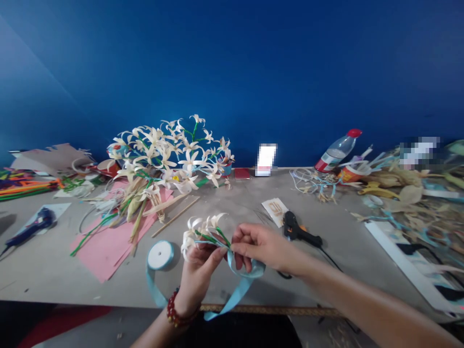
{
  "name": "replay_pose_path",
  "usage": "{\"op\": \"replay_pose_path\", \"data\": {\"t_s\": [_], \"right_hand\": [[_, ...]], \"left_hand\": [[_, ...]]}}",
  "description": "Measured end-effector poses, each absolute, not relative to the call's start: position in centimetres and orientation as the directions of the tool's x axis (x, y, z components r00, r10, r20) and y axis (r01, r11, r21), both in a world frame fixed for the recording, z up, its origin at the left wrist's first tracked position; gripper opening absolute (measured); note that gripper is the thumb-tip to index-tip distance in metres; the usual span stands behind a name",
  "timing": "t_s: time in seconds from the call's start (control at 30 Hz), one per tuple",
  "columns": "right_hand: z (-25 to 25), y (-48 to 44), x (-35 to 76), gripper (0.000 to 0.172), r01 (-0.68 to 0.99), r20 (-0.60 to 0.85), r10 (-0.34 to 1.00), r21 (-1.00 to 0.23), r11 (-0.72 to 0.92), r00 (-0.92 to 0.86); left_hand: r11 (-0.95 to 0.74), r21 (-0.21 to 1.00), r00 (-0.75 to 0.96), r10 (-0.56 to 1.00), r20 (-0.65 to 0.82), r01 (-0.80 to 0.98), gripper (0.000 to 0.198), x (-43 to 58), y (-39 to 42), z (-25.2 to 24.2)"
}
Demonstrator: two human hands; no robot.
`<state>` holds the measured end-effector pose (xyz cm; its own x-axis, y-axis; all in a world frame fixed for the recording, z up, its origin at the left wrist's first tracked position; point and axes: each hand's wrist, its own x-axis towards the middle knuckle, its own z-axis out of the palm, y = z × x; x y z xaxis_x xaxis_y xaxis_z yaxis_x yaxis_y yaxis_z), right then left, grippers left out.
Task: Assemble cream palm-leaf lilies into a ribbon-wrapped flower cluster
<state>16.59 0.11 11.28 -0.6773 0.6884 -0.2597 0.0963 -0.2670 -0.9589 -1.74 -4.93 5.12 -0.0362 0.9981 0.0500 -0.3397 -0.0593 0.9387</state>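
Note:
My left hand [201, 263], with a red bead bracelet at the wrist, is closed around a small bunch of white-petalled artificial flowers [192, 234] on green stems. Close beside it, my right hand [250, 244] pinches light blue ribbon [237, 295] against the stems. A loop of that ribbon hangs below the right fingers, and its tail drops past the table edge. Left of my hands lies a ribbon spool [160, 254] with a strip trailing toward my left wrist. Parts of the stems are hidden by my fingers.
Many finished white flowers [174, 150] stand at the back. Pink paper [105, 246] and a stick [176, 217] lie left. A black glue gun [299, 229] rests right, a blue one [34, 224] far left. A bottle [337, 150], power strip [406, 266] and dried husks crowd the right.

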Motion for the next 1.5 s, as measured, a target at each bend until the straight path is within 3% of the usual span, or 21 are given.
{"op": "replay_pose_path", "data": {"t_s": [0.2,0.43,0.7,1.07,1.5], "right_hand": [[10.9,0.2,16.7,0.029,0.110,-0.258,0.704,-0.962,-0.249,-0.662],[10.6,-0.1,16.6,0.027,0.084,-0.259,0.690,-0.957,-0.278,-0.675],[10.5,-0.4,16.4,0.029,0.046,-0.234,0.685,-0.959,-0.280,-0.690],[11.4,-0.7,16.0,0.033,0.067,-0.217,0.703,-0.970,-0.235,-0.678],[11.6,-0.4,15.7,0.038,0.088,-0.220,0.715,-0.972,-0.218,-0.664]], "left_hand": [[-0.051,0.959,-0.061,0.998,0.036,-0.279,0.003,-1.8,-4.9,5.0],[-0.106,0.928,-0.088,0.993,0.080,-0.358,0.014,-1.6,-4.7,5.4],[-0.124,0.922,-0.076,0.992,0.103,-0.368,0.013,-1.6,-4.8,5.2],[-0.088,0.884,-0.075,0.995,0.060,-0.459,0.017,-1.5,-5.0,4.8],[-0.035,0.895,-0.084,0.996,-0.002,-0.444,0.020,-1.4,-4.9,4.6]]}}
